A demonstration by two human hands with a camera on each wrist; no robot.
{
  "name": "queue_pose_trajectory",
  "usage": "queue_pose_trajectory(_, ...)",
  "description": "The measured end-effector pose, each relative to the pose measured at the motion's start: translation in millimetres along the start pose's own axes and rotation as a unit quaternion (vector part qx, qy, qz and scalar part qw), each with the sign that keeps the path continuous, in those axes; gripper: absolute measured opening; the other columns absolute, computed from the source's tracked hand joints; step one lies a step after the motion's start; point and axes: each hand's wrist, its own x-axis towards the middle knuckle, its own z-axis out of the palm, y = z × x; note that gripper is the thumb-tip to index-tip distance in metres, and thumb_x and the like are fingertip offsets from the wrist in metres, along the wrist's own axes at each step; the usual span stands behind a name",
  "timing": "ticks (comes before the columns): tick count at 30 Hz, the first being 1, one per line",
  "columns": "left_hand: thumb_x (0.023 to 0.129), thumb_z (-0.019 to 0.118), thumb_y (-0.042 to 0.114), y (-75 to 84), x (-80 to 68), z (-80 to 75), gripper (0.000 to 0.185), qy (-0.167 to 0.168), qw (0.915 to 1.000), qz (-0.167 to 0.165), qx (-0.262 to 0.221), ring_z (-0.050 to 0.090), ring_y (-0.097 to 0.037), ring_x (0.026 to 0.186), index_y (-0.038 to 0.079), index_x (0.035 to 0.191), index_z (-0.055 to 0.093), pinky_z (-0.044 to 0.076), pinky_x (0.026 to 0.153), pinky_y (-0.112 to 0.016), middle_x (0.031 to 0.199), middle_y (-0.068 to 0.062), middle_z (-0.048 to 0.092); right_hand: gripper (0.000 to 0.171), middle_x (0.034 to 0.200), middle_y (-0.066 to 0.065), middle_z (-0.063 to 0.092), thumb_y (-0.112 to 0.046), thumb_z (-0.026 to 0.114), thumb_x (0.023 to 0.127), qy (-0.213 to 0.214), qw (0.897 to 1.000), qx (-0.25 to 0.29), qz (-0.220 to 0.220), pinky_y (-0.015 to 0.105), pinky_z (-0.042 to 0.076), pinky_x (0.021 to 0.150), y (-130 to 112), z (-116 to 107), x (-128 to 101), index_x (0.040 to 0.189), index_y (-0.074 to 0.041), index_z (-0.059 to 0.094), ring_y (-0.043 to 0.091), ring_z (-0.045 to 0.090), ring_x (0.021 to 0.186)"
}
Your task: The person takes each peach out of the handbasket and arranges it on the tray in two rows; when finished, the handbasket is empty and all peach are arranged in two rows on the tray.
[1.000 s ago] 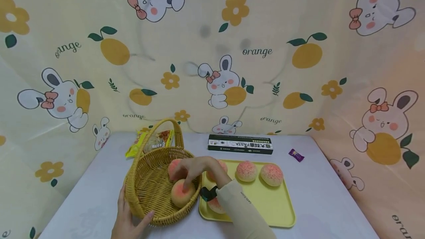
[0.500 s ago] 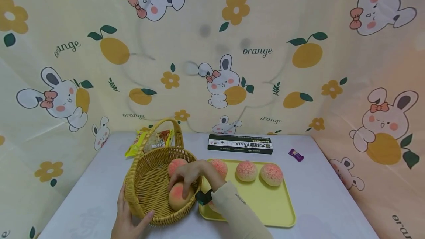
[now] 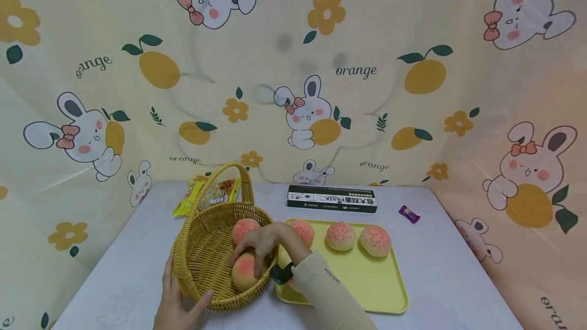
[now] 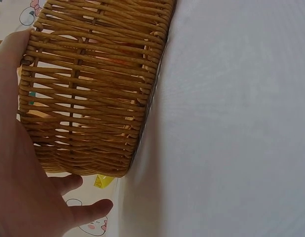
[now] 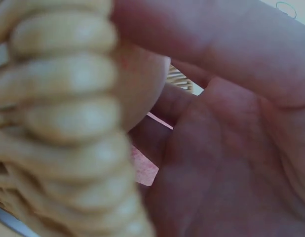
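My right hand (image 3: 261, 243) reaches over the rim of a wicker basket (image 3: 202, 233) and holds a yellow-pink peach (image 3: 243, 273) low inside it. The right wrist view shows the fingers around the peach (image 5: 140, 84), with the woven rim (image 5: 68, 79) close in front. A pinker peach (image 3: 244, 229) sits behind it in the basket. My left hand (image 3: 174, 302) rests against the basket's near left side, fingers and thumb spread. In the left wrist view the thumb touches near the rim, while two straight fingers (image 4: 91, 211) stick out past the basket wall (image 4: 93, 89).
Right of the basket lies a yellow tray (image 3: 367, 289) with speckled peaches (image 3: 341, 236) along its back; my right arm partly hides another at the front. A black and white pasta box (image 3: 332, 199), a purple-wrapped candy (image 3: 409, 214) and a yellow snack bag (image 3: 185, 202) lie farther back.
My right hand and the peach in it have shifted slightly left and nearer in the basket, uncovering more of the pinker peach behind. The left hand and basket stay put.
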Motion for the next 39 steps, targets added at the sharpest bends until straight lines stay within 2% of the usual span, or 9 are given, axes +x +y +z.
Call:
queue_pose_trajectory(5,0.088,0.074,0.047,0.3,0.1,0.1,0.105,0.002,1.0,0.0,0.003,0.014,-0.049,0.146,0.025,0.162,0.003,0.033,0.097,-0.076,0.165,-0.008,-0.013,0.065,0.134,-0.006,0.059,0.0,0.083,0.078,0.019,1.0,0.012,-0.005,0.018,0.035,0.104,2,2,-1,0.139,-0.005,0.058,-0.004,0.047,0.12)
queue_pose_trajectory(12,0.087,0.075,0.044,-0.6,-0.7,1.2,0.105,0.009,0.9999,0.012,-0.002,0.013,-0.048,0.146,0.025,0.162,0.003,0.034,0.095,-0.076,0.165,-0.01,-0.012,0.062,0.138,-0.002,0.057,-0.004,0.082,0.08,0.033,0.999,0.022,-0.015,0.02,0.036,0.105,7,5,-3,0.138,-0.006,0.059,-0.002,0.048,0.121)
queue_pose_trajectory(21,0.088,0.074,0.044,0.4,-0.5,1.4,0.103,0.005,0.9999,0.014,-0.004,0.012,-0.048,0.146,0.024,0.162,0.004,0.034,0.094,-0.077,0.165,-0.012,-0.011,0.065,0.138,-0.011,0.055,-0.014,0.082,0.08,0.079,0.996,0.013,-0.04,0.022,0.034,0.107,8,3,-11,0.14,-0.01,0.058,-0.002,0.045,0.125)
queue_pose_trajectory(29,0.088,0.075,0.043,-2.2,-0.2,1.2,0.103,0.004,0.9999,0.01,-0.008,0.012,-0.047,0.146,0.025,0.162,0.005,0.035,0.094,-0.076,0.165,-0.009,-0.013,0.058,0.134,-0.013,0.054,-0.014,0.08,0.084,0.152,0.985,0.057,-0.063,0.025,0.041,0.101,2,1,-32,0.138,-0.009,0.06,-0.001,0.048,0.115)
queue_pose_trajectory(31,0.088,0.075,0.041,-3.4,0.1,1.5,0.103,0.007,0.9997,0.019,-0.011,0.009,-0.046,0.147,0.025,0.162,0.005,0.035,0.094,-0.076,0.165,-0.009,-0.012,0.057,0.135,-0.01,0.055,-0.016,0.08,0.084,0.167,0.982,0.053,-0.077,0.026,0.043,0.098,0,-1,-39,0.138,-0.01,0.06,-0.001,0.049,0.112)
queue_pose_trajectory(33,0.088,0.076,0.04,-4.1,0.0,1.8,0.103,0.012,0.9995,0.027,-0.014,0.008,-0.044,0.148,0.024,0.162,0.006,0.035,0.093,-0.077,0.165,-0.009,-0.012,0.058,0.14,-0.001,0.056,-0.014,0.078,0.085,0.176,0.978,0.049,-0.103,0.027,0.044,0.1,-1,-4,-46,0.139,-0.007,0.059,0.0,0.051,0.114)
queue_pose_trajectory(36,0.087,0.077,0.038,-4.0,-0.3,1.9,0.103,0.016,0.999,0.037,-0.018,0.006,-0.043,0.149,0.024,0.162,0.007,0.034,0.093,-0.077,0.165,-0.009,-0.011,0.062,0.141,0.006,0.057,-0.013,0.077,0.087,0.189,0.973,0.036,-0.124,0.027,0.046,0.099,-3,-7,-59,0.143,-0.003,0.053,0.002,0.054,0.116)
queue_pose_trajectory(39,0.087,0.077,0.038,-2.4,-0.7,1.4,0.103,0.018,0.999,0.039,-0.014,0.007,-0.044,0.148,0.022,0.162,0.008,0.034,0.093,-0.078,0.165,-0.01,-0.011,0.064,0.14,0.004,0.058,-0.015,0.076,0.088,0.206,0.971,0.021,-0.123,0.027,0.048,0.098,-4,-9,-75,0.145,-0.002,0.051,0.005,0.054,0.119)
